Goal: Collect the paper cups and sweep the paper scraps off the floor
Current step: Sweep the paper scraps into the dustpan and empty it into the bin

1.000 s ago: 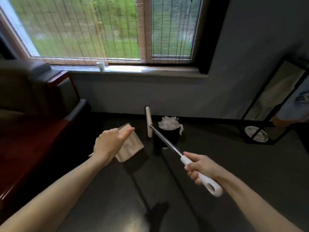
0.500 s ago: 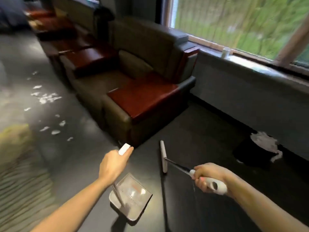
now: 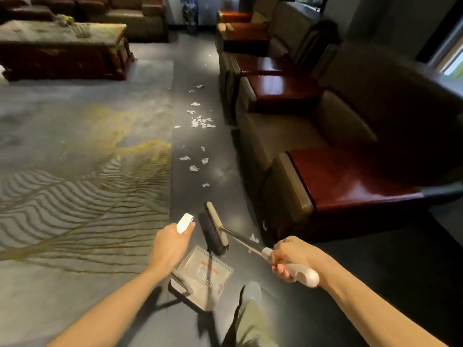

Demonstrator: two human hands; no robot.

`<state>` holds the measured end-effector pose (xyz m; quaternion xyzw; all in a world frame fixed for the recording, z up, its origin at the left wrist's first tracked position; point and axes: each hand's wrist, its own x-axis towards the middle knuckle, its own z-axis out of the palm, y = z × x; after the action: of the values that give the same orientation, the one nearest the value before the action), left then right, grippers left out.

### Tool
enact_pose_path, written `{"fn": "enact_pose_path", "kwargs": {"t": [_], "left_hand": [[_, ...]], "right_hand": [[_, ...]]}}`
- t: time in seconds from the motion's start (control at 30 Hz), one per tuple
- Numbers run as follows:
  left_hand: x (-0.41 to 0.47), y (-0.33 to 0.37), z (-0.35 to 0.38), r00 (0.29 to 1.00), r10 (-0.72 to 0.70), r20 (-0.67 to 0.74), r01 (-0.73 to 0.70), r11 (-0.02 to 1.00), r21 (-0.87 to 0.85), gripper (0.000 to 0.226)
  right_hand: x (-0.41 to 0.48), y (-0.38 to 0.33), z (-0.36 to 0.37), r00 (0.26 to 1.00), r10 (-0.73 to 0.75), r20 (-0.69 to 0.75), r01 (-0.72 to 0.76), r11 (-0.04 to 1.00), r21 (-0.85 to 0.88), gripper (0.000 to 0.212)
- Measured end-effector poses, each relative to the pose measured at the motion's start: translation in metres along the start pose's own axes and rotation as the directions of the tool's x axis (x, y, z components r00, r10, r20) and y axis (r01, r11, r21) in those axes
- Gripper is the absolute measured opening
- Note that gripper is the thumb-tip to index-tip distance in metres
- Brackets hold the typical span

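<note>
Nearest, the left hand [image 3: 170, 246] had its fingers curled round the white grip of the dustpan [image 3: 203, 276], which sat low by the person's shoe; whether it touched the floor [image 3: 313, 284] could not be told. The right hand [image 3: 290, 259] gripped the white end of the broom [image 3: 215, 229], whose dark bristles were tilted just ahead of the pan. A hard stroke would probably flick such light paper under the armchair [image 3: 325, 184] or onto the rug [image 3: 82, 159], where bristles would drag it poorly. The few bits by the chair's corner, close to the broom shaft, could be stepped over and missed. A pan tipped while being carried might also spill. The paper scraps [image 3: 200, 121] looked small, white, torn and crumpled. They lay in a loose trail along the bare strip between the rug and the chairs, thickest farther off. No paper cup showed in this view.
</note>
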<state>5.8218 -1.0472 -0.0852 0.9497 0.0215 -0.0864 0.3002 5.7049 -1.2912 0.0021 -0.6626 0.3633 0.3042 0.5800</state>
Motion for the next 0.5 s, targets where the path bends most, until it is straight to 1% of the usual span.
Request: {"fn": "enact_pose_path", "kwargs": {"t": [0.13,0.17,0.2,0.23,0.27,0.3,0.37,0.43,0.5], "left_hand": [[0.077,0.006,-0.008,0.998,-0.064,-0.029,0.064,0.998,-0.016,0.051],[0.099,0.010,-0.011,0.996,-0.082,-0.037,0.081,0.997,-0.019,0.050],[0.122,0.014,-0.013,0.994,-0.097,-0.047,0.096,0.995,-0.030,0.049],[0.147,0.020,-0.015,0.992,-0.112,-0.059,0.109,0.993,-0.047,0.048],[0.170,0.027,-0.018,0.989,-0.128,-0.070,0.125,0.991,-0.056,0.048],[0.192,0.034,-0.021,0.987,-0.139,-0.082,0.135,0.989,-0.053,0.048],[0.231,0.048,-0.030,0.982,-0.155,-0.109,0.148,0.986,-0.072,0.049],[0.267,0.059,-0.039,0.973,-0.188,-0.137,0.168,0.975,-0.143,0.048],[0.301,0.070,-0.048,0.970,-0.199,-0.143,0.178,0.973,-0.145,0.048]], "right_hand": [[0.082,-0.029,0.011,0.998,-0.034,-0.061,0.017,0.965,-0.260,0.054],[0.103,-0.035,0.011,0.996,-0.050,-0.068,0.025,0.946,-0.324,0.055],[0.123,-0.043,0.007,0.995,-0.069,-0.066,0.040,0.925,-0.377,0.050],[0.142,-0.059,0.000,0.995,-0.088,-0.046,0.060,0.905,-0.421,0.039],[0.161,-0.081,-0.009,0.995,-0.097,-0.019,0.078,0.887,-0.455,0.027],[0.177,-0.105,-0.017,0.996,-0.085,-0.003,0.073,0.882,-0.466,0.021],[0.209,-0.155,-0.032,0.999,-0.053,0.002,0.048,0.891,-0.452,0.018],[0.237,-0.203,-0.043,0.997,-0.079,-0.003,0.068,0.870,-0.488,0.022],[0.257,-0.247,-0.050,0.994,-0.109,0.015,0.102,0.858,-0.503,0.024]]}}
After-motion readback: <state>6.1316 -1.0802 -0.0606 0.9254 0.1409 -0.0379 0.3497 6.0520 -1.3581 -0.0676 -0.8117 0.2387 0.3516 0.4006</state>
